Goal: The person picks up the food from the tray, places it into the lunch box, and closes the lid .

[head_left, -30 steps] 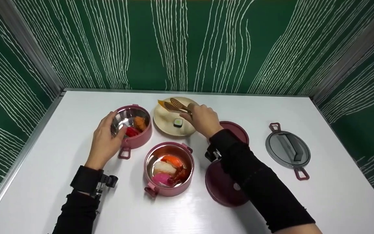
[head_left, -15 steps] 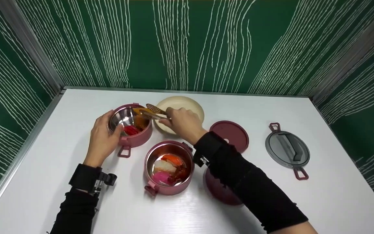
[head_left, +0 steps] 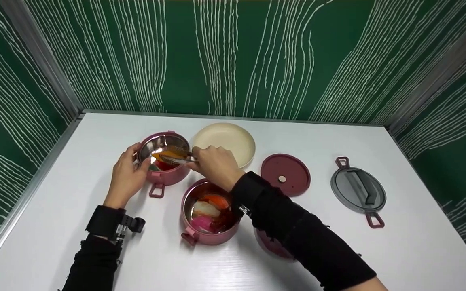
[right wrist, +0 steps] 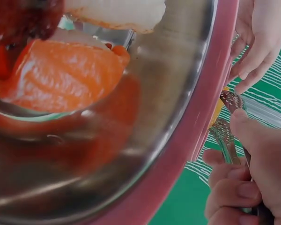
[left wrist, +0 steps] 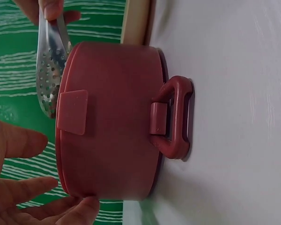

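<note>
We see two pink bowls on the white desk [head_left: 75, 242]: the far bowl [head_left: 164, 174] and the near bowl [head_left: 210, 237]. Our left hand [head_left: 128, 176] cups the far bowl's left wall, fingers curled round the rim, the grip loose but wrapped on it. Our right hand [head_left: 216, 165] has a tight grip on one pair of tongs [head_left: 174, 157], thumb and fingers pinching the handles, and the perforated tips sit over the far bowl's mouth with an orange piece [head_left: 167, 154] between them. In that bowl we also make out something red; how many pieces lie there we cannot tell. The near bowl holds an orange sushi [head_left: 215, 199], a white one [head_left: 204, 208], a pink one [head_left: 203, 221] and a dark red one beside them. Behind our right hand lies one cream plate [head_left: 233, 139]. To the right we count one pink lid [head_left: 285, 174] and one grey lid [head_left: 358, 190], well apart from the bowls. A third pink piece [head_left: 271, 247] peeks from under our right sleeve.
</note>
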Demonstrator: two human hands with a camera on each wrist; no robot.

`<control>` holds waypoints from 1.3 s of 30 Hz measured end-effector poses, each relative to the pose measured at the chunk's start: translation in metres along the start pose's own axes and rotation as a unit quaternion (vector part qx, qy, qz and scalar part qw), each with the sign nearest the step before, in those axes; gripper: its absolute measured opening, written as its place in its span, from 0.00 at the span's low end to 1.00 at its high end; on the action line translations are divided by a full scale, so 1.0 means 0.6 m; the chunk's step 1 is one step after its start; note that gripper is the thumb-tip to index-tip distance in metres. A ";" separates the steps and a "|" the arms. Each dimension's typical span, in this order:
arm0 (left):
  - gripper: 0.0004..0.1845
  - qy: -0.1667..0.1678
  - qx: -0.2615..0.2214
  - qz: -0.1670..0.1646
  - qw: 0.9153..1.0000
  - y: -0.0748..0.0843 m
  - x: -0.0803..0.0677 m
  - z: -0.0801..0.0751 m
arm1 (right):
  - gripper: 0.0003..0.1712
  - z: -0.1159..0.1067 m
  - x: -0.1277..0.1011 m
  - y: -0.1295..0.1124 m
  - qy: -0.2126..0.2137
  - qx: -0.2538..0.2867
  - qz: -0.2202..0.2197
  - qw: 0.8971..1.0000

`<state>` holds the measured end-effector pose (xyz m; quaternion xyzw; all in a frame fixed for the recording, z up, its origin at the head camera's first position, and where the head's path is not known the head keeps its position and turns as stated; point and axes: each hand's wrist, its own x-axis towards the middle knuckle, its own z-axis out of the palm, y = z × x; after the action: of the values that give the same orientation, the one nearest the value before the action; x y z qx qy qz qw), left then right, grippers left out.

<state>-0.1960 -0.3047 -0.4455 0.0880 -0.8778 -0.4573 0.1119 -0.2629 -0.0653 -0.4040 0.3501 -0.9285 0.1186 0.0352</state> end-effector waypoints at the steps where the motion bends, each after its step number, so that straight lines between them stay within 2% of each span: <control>1: 0.32 -0.002 -0.001 -0.002 1.000 0.000 0.000 0.000 | 0.23 0.000 0.000 -0.001 -0.004 -0.003 -0.001 1.000; 16: 0.31 0.001 -0.011 0.012 1.000 -0.006 0.000 0.002 | 0.24 0.004 0.001 -0.004 -0.021 -0.021 -0.003 1.000; 24: 0.31 0.000 -0.002 0.010 1.000 -0.006 0.001 0.002 | 0.24 -0.003 0.000 0.004 -0.022 0.003 0.004 1.000; 35: 0.31 -0.001 0.005 0.010 1.000 0.000 -0.002 0.001 | 0.27 -0.033 -0.004 0.040 -0.020 0.015 0.039 0.999; 39: 0.31 0.013 0.022 0.024 0.999 0.007 -0.008 0.000 | 0.28 -0.042 -0.008 0.061 -0.002 0.003 0.031 1.000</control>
<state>-0.1915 -0.3010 -0.4426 0.0756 -0.8880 -0.4338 0.1325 -0.2837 -0.0292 -0.3875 0.3217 -0.9386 0.1213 0.0289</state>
